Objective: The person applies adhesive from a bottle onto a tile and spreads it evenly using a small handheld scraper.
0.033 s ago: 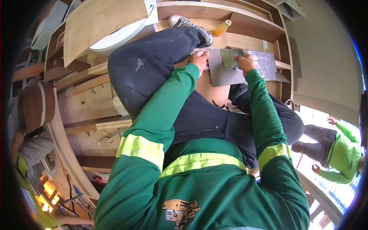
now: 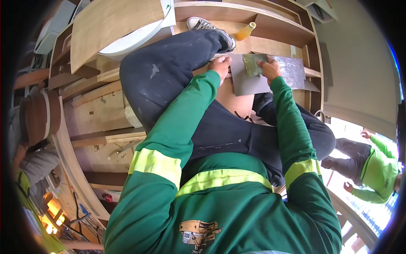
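A flat grey sheet point(image 2: 247, 86) lies in front of me between my legs; its right part looks shiny and streaked, its left part matte. My left hand point(image 2: 220, 67) is closed at the sheet's left edge, with some fingertips hidden behind it. Pinched in my right hand point(image 2: 270, 69) is a thin, olive-green spreader point(image 2: 252, 67) with a smeared face, lying against the sheet near its middle. Under the sheet and nearer to me shows an orange-brown board point(image 2: 232, 101).
Beyond my shoe point(image 2: 211, 30) stands a bottle point(image 2: 245, 31) of amber liquid. Wooden framing with ribs point(image 2: 122, 136) surrounds me. At upper left is a plywood panel point(image 2: 114, 25) beside a round white piece point(image 2: 131, 44). A person in bright green point(image 2: 378, 169) stands at right.
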Demonstrator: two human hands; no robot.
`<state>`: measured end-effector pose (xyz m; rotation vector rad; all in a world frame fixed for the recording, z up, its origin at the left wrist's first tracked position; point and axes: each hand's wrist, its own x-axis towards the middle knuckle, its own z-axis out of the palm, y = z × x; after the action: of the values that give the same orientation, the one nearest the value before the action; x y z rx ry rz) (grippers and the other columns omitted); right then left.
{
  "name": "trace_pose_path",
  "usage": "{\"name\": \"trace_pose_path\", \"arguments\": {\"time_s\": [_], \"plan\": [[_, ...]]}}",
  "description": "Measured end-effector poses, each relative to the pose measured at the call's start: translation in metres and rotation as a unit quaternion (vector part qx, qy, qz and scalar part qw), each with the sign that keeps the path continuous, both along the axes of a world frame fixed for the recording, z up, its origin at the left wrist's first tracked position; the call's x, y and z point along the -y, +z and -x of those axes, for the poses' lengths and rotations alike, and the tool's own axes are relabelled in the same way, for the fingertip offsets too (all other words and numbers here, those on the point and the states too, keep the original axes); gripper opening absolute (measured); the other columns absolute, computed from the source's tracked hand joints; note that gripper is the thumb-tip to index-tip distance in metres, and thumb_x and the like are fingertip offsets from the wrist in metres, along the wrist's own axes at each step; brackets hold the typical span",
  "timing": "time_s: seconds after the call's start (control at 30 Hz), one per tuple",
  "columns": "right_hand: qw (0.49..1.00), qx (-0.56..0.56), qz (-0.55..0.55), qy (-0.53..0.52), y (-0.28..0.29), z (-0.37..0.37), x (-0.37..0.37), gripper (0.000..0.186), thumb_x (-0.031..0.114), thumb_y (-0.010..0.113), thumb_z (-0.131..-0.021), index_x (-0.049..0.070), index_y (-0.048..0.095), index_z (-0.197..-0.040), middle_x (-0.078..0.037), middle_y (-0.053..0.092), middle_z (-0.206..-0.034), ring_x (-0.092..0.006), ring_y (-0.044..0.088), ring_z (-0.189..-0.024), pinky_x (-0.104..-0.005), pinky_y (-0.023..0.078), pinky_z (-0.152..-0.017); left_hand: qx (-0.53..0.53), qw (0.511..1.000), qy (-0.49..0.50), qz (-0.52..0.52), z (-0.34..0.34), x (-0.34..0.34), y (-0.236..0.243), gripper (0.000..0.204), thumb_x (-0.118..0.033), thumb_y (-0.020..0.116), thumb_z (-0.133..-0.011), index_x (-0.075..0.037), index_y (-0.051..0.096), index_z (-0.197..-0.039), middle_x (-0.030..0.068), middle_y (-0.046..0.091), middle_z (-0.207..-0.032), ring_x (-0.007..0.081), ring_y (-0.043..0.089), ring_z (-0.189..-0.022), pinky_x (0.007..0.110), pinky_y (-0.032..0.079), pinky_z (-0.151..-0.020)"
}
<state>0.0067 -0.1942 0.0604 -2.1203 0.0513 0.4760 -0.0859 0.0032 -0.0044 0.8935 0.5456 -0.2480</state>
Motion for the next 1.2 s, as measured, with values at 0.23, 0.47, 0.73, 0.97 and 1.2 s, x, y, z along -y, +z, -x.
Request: {"name": "trace_pose_path", "arguments": {"time_s": [0.23,0.47,0.73,0.97,1.2], "plan": [[1.0,0.014,-0.007,-0.01,-0.003,0.008,-0.013,0.03,0.015,0.066,-0.089,0.001,0.067,-0.116,-0.006,0.068,-0.095,-0.0146,0.061,-0.081,-0.0313,0.05,-0.069,0.013,1.0,0.005,0.027,0.003,0.0,0.007,0.036,-0.025,0.047,-0.107,-0.006,0.047,-0.137,0.0049,0.062,-0.118,0.0218,0.066,-0.102,0.041,0.056,-0.089],[0.999,-0.007,-0.035,-0.021,0.002,0.021,-0.028,0.032,0.015,0.065,-0.09,0.003,0.064,-0.12,-0.005,0.068,-0.1,-0.0148,0.061,-0.082,-0.031,0.05,-0.07,0.011,0.999,-0.007,0.032,0.003,-0.005,0.005,0.04,-0.024,0.048,-0.106,-0.008,0.043,-0.143,0.0039,0.06,-0.12,0.0219,0.066,-0.102,0.041,0.054,-0.089],[0.999,0.023,-0.029,-0.008,0.006,0.028,-0.04,0.032,0.013,0.067,-0.087,-0.002,0.068,-0.114,-0.012,0.072,-0.098,-0.0191,0.064,-0.088,-0.0343,0.05,-0.08,0.045,0.987,-0.042,0.149,0.009,-0.015,0.023,0.072,-0.065,0.034,-0.101,-0.012,0.037,-0.149,0.009,0.056,-0.137,0.0269,0.063,-0.111,0.048,0.05,-0.096],[0.998,0.061,-0.024,0.009,0.011,0.031,-0.045,0.031,0.014,0.067,-0.086,-0.002,0.07,-0.112,-0.016,0.073,-0.097,-0.0245,0.068,-0.088,-0.0365,0.052,-0.081,0.021,0.982,-0.037,0.182,0.006,-0.015,0.036,0.111,-0.092,0.014,-0.081,-0.009,0.032,-0.153,0.0122,0.047,-0.15,0.0315,0.053,-0.126,0.051,0.036,-0.11],[0.979,0.157,0.086,0.095,0.036,0.044,-0.058,0.029,0.019,0.063,-0.088,0.002,0.069,-0.11,-0.024,0.071,-0.099,-0.0391,0.068,-0.095,-0.0438,0.052,-0.086,0.021,0.979,-0.045,0.199,0.008,-0.018,0.044,0.118,-0.096,0.014,-0.076,-0.006,0.039,-0.149,0.0124,0.05,-0.147,0.0296,0.051,-0.13,0.048,0.033,-0.113]]}}
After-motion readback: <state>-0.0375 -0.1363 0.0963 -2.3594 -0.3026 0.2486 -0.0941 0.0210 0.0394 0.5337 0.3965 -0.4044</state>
